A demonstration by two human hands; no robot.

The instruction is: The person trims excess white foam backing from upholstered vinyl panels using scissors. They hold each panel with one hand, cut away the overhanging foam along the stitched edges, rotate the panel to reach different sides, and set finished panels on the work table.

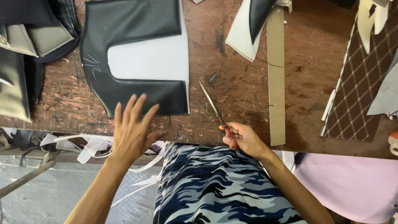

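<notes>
Worn brown wood fills our view: a scratched bench seen from above, its near edge running across just past our lap, which is covered in blue camouflage cloth. On the bench ahead of our left hand lies a black leather panel, U-shaped, resting on white foam backing. Darker leather pieces crowd the far left corner. A long tan strip lies lengthwise to the right of centre, and a brown diamond-quilted sheet hangs over the right side. White offcut strips dangle below the bench edge.

Our left hand is raised flat, fingers spread and released, their tips over the panel's lower edge; we cannot tell whether they touch it. Our right hand rests at the bench edge, fingers clenched around the red handles of scissors, blades closed and pointing up and left.

Bare wood lies between the panel and the tan strip.
</notes>
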